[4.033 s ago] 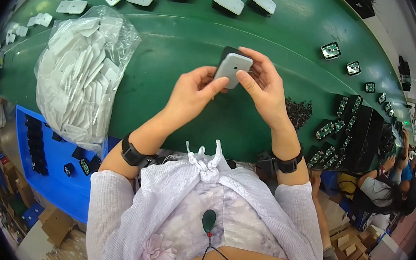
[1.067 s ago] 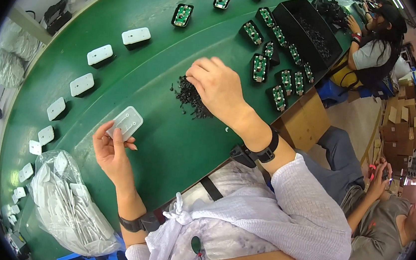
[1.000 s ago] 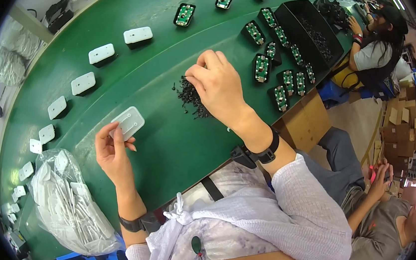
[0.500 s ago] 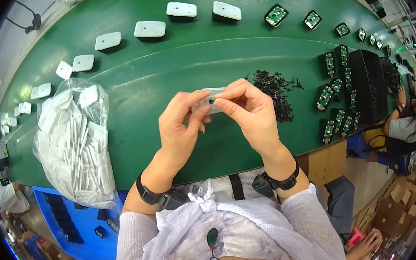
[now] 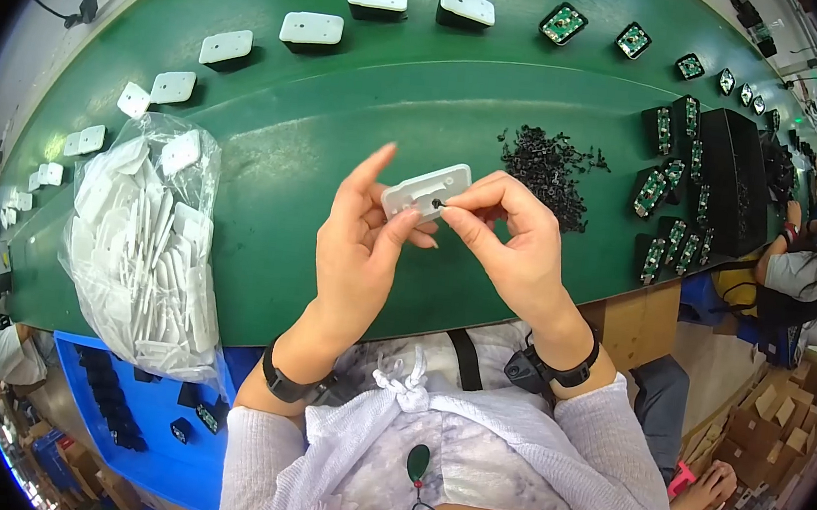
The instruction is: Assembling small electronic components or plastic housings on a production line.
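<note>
A white plastic cover (image 5: 412, 193) with rounded corners is held tilted over the table, its ribbed inner side showing. My left hand (image 5: 358, 245) grips it from below, thumb on its near edge and index finger stretched out past it. Between the thumb and index fingertip of my right hand (image 5: 514, 234) is a small black plastic part (image 5: 438, 203), touching the cover near its middle. Fingertips hide most of that part. Just beyond my right hand lies a loose pile of small black parts (image 5: 546, 175) on the green table (image 5: 310, 157).
A clear bag of white covers (image 5: 146, 269) stands at the left. Black housings with white covers (image 5: 312, 29) line the far side. Open housings with green circuit boards (image 5: 651, 192) stand right, beside a black bin (image 5: 735, 178). A blue tray (image 5: 176, 469) sits below left; a co-worker (image 5: 807, 249) is at right.
The cover has tilted so more of its inner side shows. My left index finger has lifted off it and straightened. My right fingertips now visibly pinch the black part.
</note>
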Available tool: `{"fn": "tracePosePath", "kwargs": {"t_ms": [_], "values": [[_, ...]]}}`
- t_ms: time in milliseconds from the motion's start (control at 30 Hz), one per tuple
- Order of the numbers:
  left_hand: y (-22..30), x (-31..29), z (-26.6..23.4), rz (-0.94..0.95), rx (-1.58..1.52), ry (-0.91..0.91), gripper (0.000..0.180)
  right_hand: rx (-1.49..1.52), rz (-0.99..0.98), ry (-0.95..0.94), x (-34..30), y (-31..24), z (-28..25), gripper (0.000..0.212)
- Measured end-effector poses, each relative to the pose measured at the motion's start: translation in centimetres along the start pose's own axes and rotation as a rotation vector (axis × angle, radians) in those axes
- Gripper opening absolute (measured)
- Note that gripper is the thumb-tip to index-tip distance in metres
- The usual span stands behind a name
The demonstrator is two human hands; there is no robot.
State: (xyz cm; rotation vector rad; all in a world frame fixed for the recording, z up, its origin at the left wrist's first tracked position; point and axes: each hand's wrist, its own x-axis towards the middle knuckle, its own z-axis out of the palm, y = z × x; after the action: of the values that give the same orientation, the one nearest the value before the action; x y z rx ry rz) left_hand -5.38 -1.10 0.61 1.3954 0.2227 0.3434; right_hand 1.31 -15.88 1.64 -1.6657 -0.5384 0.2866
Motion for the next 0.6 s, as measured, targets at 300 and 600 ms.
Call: {"fn": "tracePosePath", "kwargs": {"t_ms": [300,600], "values": [[-0.8,-1.9,-1.3,-0.094,-0.126,-0.041,0.01,-0.173,-0.152,-0.057,-0.2,-0.2,0.9,0.008],[-1.0,-2.3,-1.3,0.221,0.167,-0.043,0.008,0.061,0.084,-0.105,-0.4,-0.2,1.5,0.011]]}}
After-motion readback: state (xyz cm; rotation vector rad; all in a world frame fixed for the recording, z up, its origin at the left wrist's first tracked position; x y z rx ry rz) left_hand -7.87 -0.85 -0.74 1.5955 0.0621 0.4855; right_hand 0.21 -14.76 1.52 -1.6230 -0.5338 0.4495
